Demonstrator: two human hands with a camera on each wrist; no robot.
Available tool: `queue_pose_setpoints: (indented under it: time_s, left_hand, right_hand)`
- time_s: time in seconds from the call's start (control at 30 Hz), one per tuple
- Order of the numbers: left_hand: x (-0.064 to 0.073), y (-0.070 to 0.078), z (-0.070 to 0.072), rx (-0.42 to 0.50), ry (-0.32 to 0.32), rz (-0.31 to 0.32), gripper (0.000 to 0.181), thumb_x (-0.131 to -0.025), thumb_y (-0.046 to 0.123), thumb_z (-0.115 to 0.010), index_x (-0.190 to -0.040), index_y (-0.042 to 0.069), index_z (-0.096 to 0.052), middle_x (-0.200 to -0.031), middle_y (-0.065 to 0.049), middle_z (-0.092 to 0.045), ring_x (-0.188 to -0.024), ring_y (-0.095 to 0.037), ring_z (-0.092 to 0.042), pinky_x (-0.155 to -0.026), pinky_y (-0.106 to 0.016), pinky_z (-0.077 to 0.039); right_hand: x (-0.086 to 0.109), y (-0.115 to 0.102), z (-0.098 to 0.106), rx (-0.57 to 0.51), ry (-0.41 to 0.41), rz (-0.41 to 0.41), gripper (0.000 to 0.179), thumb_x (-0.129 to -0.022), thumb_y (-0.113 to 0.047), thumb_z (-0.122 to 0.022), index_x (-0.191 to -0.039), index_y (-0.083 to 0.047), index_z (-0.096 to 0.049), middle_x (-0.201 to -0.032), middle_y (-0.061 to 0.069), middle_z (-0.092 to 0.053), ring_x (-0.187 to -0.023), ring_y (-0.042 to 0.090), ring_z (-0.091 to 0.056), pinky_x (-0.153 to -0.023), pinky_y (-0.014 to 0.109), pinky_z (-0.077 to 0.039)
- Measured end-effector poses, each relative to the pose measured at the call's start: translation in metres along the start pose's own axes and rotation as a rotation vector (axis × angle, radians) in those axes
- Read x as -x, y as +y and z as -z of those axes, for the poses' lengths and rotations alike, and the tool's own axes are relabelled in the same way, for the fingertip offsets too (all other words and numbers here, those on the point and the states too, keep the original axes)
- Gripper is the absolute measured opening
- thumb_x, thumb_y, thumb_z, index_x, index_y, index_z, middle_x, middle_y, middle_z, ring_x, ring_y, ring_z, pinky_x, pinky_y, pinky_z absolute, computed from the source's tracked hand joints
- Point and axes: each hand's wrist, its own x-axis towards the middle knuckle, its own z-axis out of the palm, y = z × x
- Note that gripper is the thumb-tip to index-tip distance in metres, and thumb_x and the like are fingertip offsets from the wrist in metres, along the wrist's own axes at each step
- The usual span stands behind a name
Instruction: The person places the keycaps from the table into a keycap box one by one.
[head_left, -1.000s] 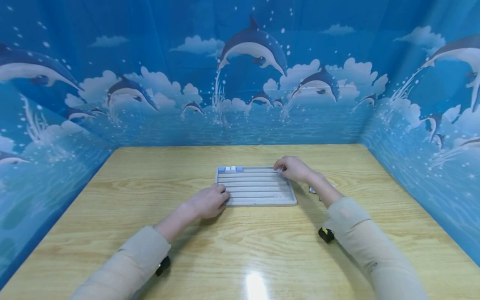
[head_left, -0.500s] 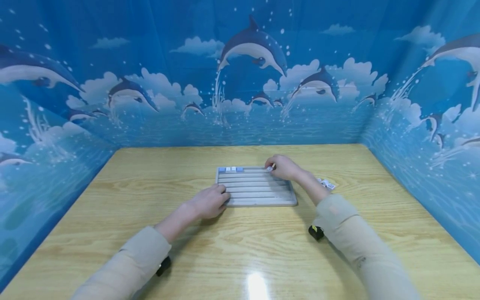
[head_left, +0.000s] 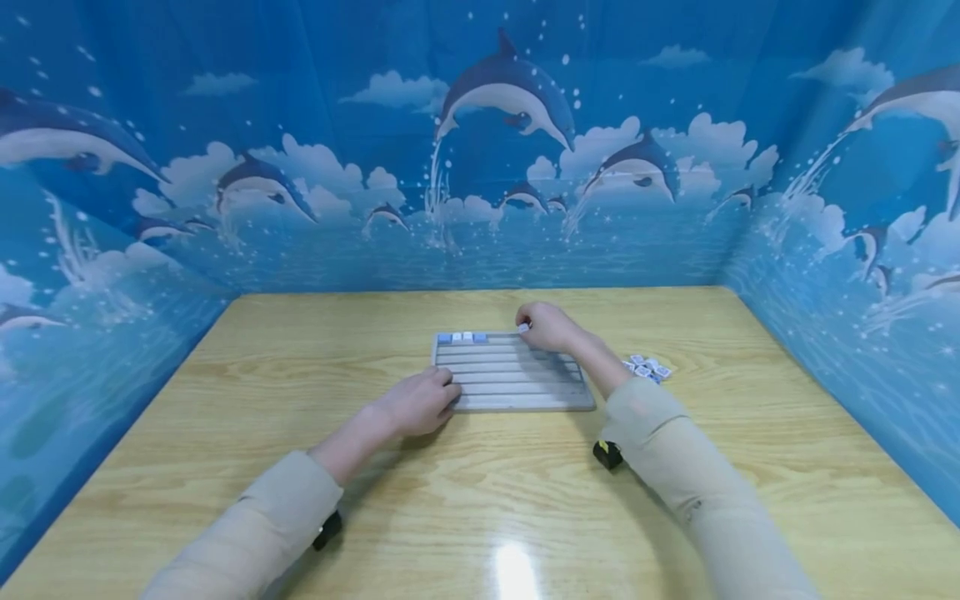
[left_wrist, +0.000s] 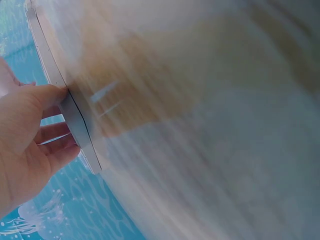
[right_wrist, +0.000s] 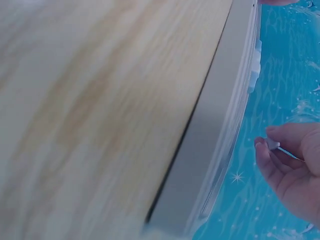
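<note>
A pale grey ridged tray (head_left: 517,377) lies on the table, with blue and white keycaps (head_left: 480,338) lined up at the left end of its far row. My left hand (head_left: 422,403) grips the tray's near left corner; the left wrist view shows the thumb (left_wrist: 52,94) and fingers on the grey rim (left_wrist: 75,122). Over the far row, right of those keycaps, my right hand (head_left: 551,327) pinches a small white keycap (head_left: 524,327). In the right wrist view this keycap (right_wrist: 272,144) sits between thumb and fingertips, above the tray's side (right_wrist: 202,135).
Several loose white and blue keycaps (head_left: 651,368) lie in a small heap on the wooden table (head_left: 420,517), right of the tray and beside my right forearm. A blue dolphin-print curtain (head_left: 480,250) encloses the table's back and sides.
My right hand has moved left along the tray's far row with the keycap pinched, uncovering the loose heap. The left hand and tray have stayed in place.
</note>
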Motion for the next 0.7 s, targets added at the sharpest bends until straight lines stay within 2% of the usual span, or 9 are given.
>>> queue_pose_setpoints:
  time_s: [0.17,0.3,0.53,0.7]
  left_hand:
    - [-0.001,0.0,-0.001,0.002,-0.007,0.0,0.026,-0.089,0.018,-0.061,-0.112,0.005,-0.062,-0.093,-0.005,-0.051,-0.085,-0.019,-0.049,-0.076,-0.033,-0.045]
    - [-0.001,0.0,-0.002,0.009,-0.014,0.004,0.026,-0.089,0.018,-0.061,-0.112,0.005,-0.062,-0.093,-0.005,-0.051,-0.087,-0.019,-0.049,-0.077,-0.033,-0.046]
    - [0.0,0.0,-0.001,0.018,0.003,-0.003,0.025,-0.088,0.018,-0.062,-0.11,0.005,-0.062,-0.092,-0.006,-0.051,-0.086,-0.02,-0.049,-0.076,-0.034,-0.046]
    - [0.0,-0.002,-0.001,0.023,0.013,-0.012,0.024,-0.088,0.017,-0.062,-0.108,0.004,-0.062,-0.09,-0.006,-0.05,-0.085,-0.021,-0.049,-0.075,-0.035,-0.046]
  right_hand:
    - [-0.007,-0.01,-0.003,0.008,0.021,0.024,0.029,-0.088,-0.002,-0.054,-0.116,0.003,-0.059,-0.107,0.015,-0.061,-0.099,0.027,-0.056,-0.084,0.038,-0.046]
    - [-0.011,-0.017,-0.007,-0.011,0.04,0.037,0.03,-0.087,-0.002,-0.053,-0.116,0.002,-0.06,-0.109,0.014,-0.062,-0.1,0.027,-0.057,-0.084,0.039,-0.046]
    - [-0.019,-0.019,-0.015,-0.072,0.045,-0.019,0.033,-0.081,0.006,-0.056,-0.113,0.004,-0.062,-0.111,0.017,-0.062,-0.106,0.029,-0.055,-0.089,0.038,-0.045]
    - [-0.022,-0.019,-0.015,-0.094,0.018,-0.049,0.034,-0.08,0.005,-0.06,-0.115,0.006,-0.06,-0.107,0.017,-0.062,-0.099,0.027,-0.057,-0.084,0.035,-0.047]
